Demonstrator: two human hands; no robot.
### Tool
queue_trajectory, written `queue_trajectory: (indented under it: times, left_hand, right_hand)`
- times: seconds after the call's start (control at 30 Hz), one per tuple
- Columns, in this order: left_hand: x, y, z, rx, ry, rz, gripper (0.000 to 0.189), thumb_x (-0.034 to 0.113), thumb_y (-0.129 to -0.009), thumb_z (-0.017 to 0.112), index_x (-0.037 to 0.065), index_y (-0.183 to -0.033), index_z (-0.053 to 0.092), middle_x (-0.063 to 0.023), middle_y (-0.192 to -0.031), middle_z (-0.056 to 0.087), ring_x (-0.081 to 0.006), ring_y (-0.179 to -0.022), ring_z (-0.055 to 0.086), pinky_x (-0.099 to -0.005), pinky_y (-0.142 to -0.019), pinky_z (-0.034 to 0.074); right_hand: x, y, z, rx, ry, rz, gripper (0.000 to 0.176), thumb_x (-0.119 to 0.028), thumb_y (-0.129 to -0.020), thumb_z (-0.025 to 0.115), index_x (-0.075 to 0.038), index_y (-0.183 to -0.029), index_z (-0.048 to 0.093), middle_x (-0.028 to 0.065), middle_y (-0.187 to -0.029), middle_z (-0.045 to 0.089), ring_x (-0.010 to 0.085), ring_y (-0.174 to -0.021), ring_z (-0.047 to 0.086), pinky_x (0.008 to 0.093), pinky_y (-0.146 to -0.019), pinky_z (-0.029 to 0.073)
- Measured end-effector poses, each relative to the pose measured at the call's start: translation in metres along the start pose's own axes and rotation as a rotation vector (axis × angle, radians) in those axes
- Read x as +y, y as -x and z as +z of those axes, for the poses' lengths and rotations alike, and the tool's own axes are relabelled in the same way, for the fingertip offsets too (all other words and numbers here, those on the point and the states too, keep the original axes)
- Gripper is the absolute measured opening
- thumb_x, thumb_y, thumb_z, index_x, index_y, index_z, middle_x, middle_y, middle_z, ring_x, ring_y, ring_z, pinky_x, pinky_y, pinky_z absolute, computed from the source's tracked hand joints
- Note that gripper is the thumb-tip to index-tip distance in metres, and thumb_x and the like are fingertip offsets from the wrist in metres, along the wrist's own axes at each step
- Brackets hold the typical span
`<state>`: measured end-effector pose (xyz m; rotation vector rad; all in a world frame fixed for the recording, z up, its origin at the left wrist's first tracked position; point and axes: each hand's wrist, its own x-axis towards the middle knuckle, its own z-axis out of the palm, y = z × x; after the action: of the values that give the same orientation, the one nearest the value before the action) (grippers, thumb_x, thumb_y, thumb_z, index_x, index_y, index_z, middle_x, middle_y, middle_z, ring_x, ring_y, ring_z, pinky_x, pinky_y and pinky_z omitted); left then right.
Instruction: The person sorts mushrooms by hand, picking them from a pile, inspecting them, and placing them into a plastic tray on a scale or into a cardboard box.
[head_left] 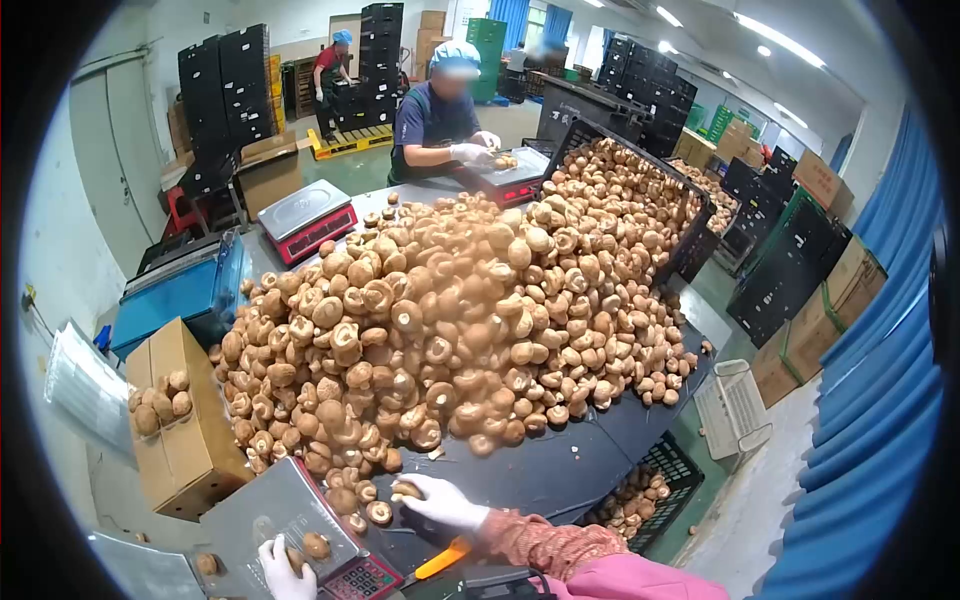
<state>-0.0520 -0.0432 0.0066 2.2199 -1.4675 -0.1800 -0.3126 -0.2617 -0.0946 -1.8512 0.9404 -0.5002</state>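
A large heap of brown shiitake mushrooms (470,300) covers most of the dark table. My right hand (445,503), in a white glove, grips one shiitake mushroom (407,489) at the heap's near edge. At the lower left, my gloved left hand (287,575) is over the plate of a red digital scale (265,505), its fingers closed around a shiitake mushroom (294,560). Another mushroom (316,545) lies on the plate just right of that hand. An orange-handled tool (443,558) lies on the table below my right hand.
A cardboard box (180,450) with mushrooms on it stands left. A black crate (675,480) holding mushrooms is below the table's right edge. Across the table, a gloved co-worker (437,125) handles mushrooms at another scale (515,170). A further scale (305,210) sits at the far left.
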Motion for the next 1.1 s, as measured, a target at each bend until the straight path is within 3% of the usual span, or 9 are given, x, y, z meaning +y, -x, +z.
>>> queue_trajectory:
  times: [0.1, 0.27, 0.47, 0.6, 0.7, 0.73, 0.83, 0.97, 1.1]
  left_hand:
    - [-0.002, 0.007, 0.007, 0.112, 0.099, -0.033, 0.056, 0.012, -0.074, 0.077, 0.003, -0.126, 0.058, -0.0212, -0.119, 0.057, -0.0405, -0.115, 0.053, -0.0477, -0.103, 0.042]
    - [-0.011, 0.023, 0.026, 0.191, 0.14, -0.075, 0.052, 0.016, -0.076, 0.082, 0.001, -0.121, 0.059, -0.021, -0.115, 0.059, -0.0384, -0.111, 0.054, -0.0473, -0.103, 0.041]
    - [-0.009, 0.028, 0.019, 0.254, -0.045, 0.052, 0.047, 0.02, -0.08, 0.079, 0.001, -0.119, 0.061, -0.0213, -0.112, 0.062, -0.0431, -0.109, 0.055, -0.0527, -0.104, 0.039]
    - [-0.015, 0.03, 0.02, 0.079, 0.152, -0.136, 0.051, 0.022, -0.08, 0.078, 0.003, -0.124, 0.061, -0.023, -0.122, 0.061, -0.0422, -0.118, 0.053, -0.0531, -0.11, 0.036]
    - [-0.021, 0.032, 0.029, 0.236, 0.01, 0.038, 0.053, 0.026, -0.079, 0.078, 0.005, -0.125, 0.061, -0.02, -0.129, 0.06, -0.0382, -0.126, 0.051, -0.0542, -0.113, 0.033]
    - [-0.018, 0.029, 0.026, 0.147, -0.007, -0.033, 0.06, 0.004, -0.067, 0.068, 0.003, -0.126, 0.057, -0.0197, -0.13, 0.055, -0.0401, -0.126, 0.047, -0.0547, -0.119, 0.024]
    - [0.013, 0.017, -0.004, 0.177, -0.166, 0.072, 0.05, 0.003, -0.075, 0.064, -0.001, -0.125, 0.058, -0.0194, -0.125, 0.06, -0.037, -0.123, 0.054, -0.0505, -0.116, 0.033]
    - [0.003, 0.01, -0.012, 0.094, -0.218, -0.023, 0.056, 0.033, -0.078, 0.079, 0.008, -0.125, 0.063, -0.0145, -0.134, 0.06, -0.034, -0.132, 0.049, -0.0574, -0.118, 0.026]
    - [-0.017, 0.007, -0.004, 0.048, -0.078, 0.004, 0.054, 0.033, -0.078, 0.077, 0.008, -0.123, 0.063, -0.0142, -0.133, 0.06, -0.0347, -0.133, 0.049, -0.0583, -0.119, 0.025]
  right_hand:
    - [-0.02, 0.018, -0.027, -0.081, -0.152, 0.252, 0.053, -0.042, -0.094, 0.064, -0.012, -0.136, 0.056, 0.016, -0.11, 0.071, 0.0311, -0.098, 0.07, 0.0401, -0.086, 0.054]
    - [-0.004, 0.028, -0.021, -0.023, -0.14, 0.212, 0.054, -0.042, -0.093, 0.066, -0.009, -0.135, 0.057, 0.0156, -0.111, 0.07, 0.0295, -0.101, 0.069, 0.0381, -0.089, 0.053]
    - [-0.011, 0.02, -0.019, -0.144, -0.575, 0.307, 0.051, -0.031, -0.099, 0.062, -0.003, -0.141, 0.051, 0.01, -0.126, 0.064, 0.0165, -0.11, 0.062, 0.0302, -0.094, 0.05]
    - [-0.009, 0.014, -0.013, -0.19, -0.768, 0.337, 0.048, -0.029, -0.103, 0.058, -0.003, -0.143, 0.049, 0.0088, -0.133, 0.06, 0.014, -0.114, 0.06, 0.0287, -0.095, 0.05]
    - [-0.015, 0.018, -0.011, -0.194, -0.812, 0.289, 0.048, -0.03, -0.101, 0.061, -0.006, -0.142, 0.051, 0.0096, -0.134, 0.06, 0.0175, -0.116, 0.061, 0.0317, -0.096, 0.05]
    - [-0.014, 0.019, -0.011, -0.2, -0.811, 0.275, 0.048, -0.03, -0.1, 0.061, -0.007, -0.141, 0.052, 0.0102, -0.134, 0.06, 0.0191, -0.118, 0.061, 0.0331, -0.097, 0.05]
    - [-0.001, 0.025, -0.015, -0.063, -0.052, 0.098, 0.047, -0.03, -0.096, 0.066, -0.011, -0.137, 0.056, 0.0129, -0.133, 0.06, 0.0282, -0.121, 0.061, 0.0374, -0.101, 0.048]
    - [-0.005, 0.026, -0.02, -0.139, 0.753, -0.021, 0.044, -0.027, -0.088, 0.069, -0.013, -0.129, 0.06, 0.0156, -0.125, 0.061, 0.035, -0.11, 0.062, 0.043, -0.094, 0.05]
    - [-0.022, 0.023, -0.02, -0.283, 0.82, 0.048, 0.045, -0.028, -0.089, 0.068, -0.015, -0.13, 0.06, 0.0171, -0.129, 0.059, 0.0365, -0.108, 0.061, 0.0448, -0.093, 0.051]
